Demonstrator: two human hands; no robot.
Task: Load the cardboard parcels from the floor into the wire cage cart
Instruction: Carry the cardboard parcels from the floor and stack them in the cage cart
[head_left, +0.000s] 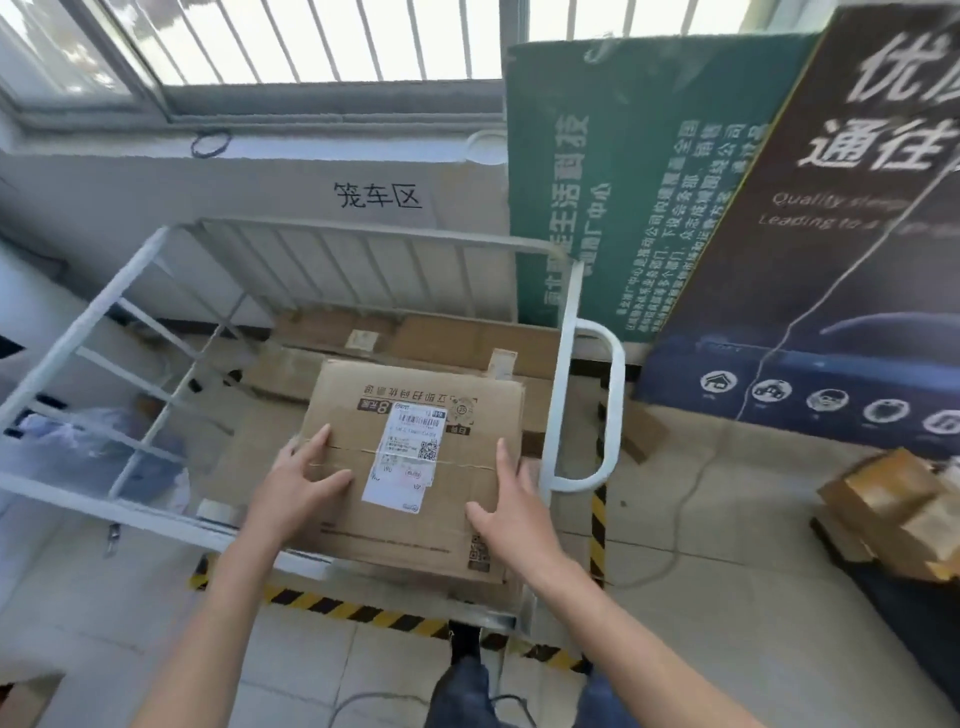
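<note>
parcel (441, 525) in cage cart (363, 231), near corner by cart handle (613, 405), roughly square, hides cart's near rail | my left hand (298, 483) and right hand (511, 512) flat on top, fingers (319, 441) straight, gripping nothing, equally near | more parcels (893, 509) on floor beyond handle

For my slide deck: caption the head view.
Left hand and right hand rest on a cardboard parcel in the wire cage cart.
</note>
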